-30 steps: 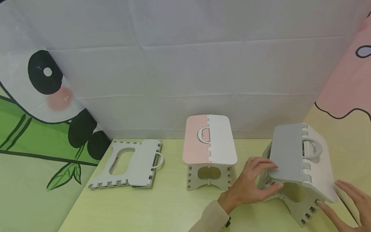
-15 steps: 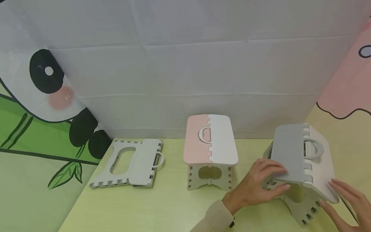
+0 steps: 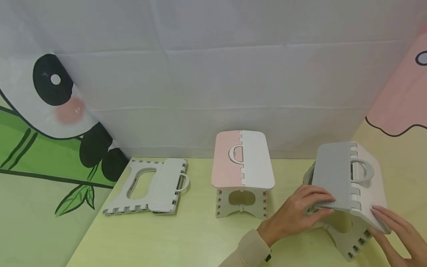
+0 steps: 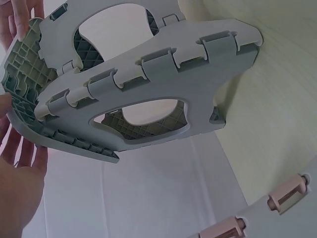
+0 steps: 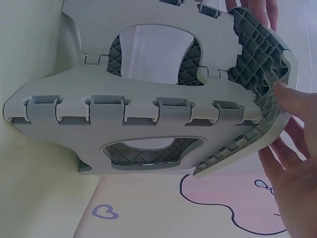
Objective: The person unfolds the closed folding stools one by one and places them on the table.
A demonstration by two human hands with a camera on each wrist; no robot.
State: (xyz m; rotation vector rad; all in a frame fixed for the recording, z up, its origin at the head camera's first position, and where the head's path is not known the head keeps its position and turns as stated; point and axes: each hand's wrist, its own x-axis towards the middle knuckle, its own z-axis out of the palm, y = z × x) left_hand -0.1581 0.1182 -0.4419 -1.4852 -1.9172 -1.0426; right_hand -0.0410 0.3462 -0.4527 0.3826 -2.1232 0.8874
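A grey-and-white folding step stool (image 3: 337, 174) stands part-folded at the right, its hinged top peaked like a roof and its legs spread beneath. My left hand (image 3: 295, 211) grips the near edge of the grey half, fingers on top and thumb below. On the white half, my right hand (image 3: 400, 237) pinches the near right edge, thumb underneath. The wrist views look in from below: the ribbed underside (image 5: 257, 54) and hinged leg panels (image 4: 124, 74) show, with each hand holding its side of the top. A loop handle (image 3: 361, 170) sits at the ridge.
A pink-and-white folding stool (image 3: 242, 159) stands fully unfolded at the middle of the table (image 3: 160, 241). Further left, a white folding stool (image 3: 163, 189) lies folded flat, handle sticking out. A light cloth backdrop (image 3: 200, 81) hangs along the table's back edge.
My left hand has shifted slightly right along the grey half's edge. The right hand has moved a little left and closed onto the white half. The other two stools stay put.
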